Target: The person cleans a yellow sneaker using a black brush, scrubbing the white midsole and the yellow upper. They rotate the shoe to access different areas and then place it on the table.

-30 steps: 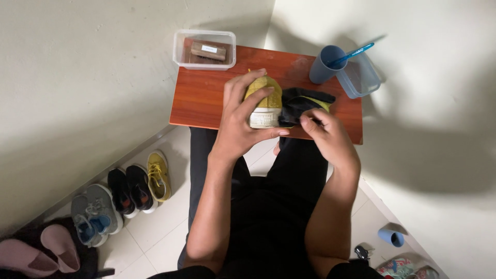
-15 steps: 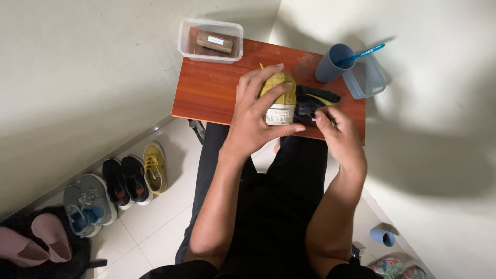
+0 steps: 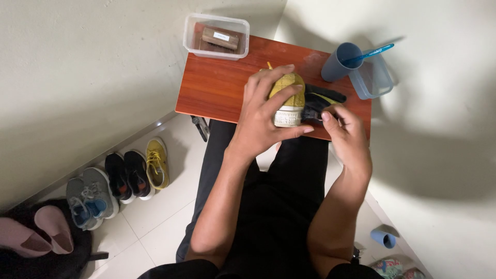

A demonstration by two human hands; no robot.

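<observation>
One yellow shoe on table gripped by left hand, right hand pinching one black cloth, two cups far right, one tub far left

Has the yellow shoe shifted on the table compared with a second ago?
Cannot tell: the yellow shoe sits much the same against the red table; the whole view shifted.

Home interior, corner of a room — likely an entry or living spot. Small red-brown wooden table pushed into the meeting of two plain pale walls. Below and left of the table, a row of worn shoes lines the wall base on white floor tiles — yellow, black, grey, pink pairs. At the table's far edge, a clear plastic box and a blue cup.
</observation>
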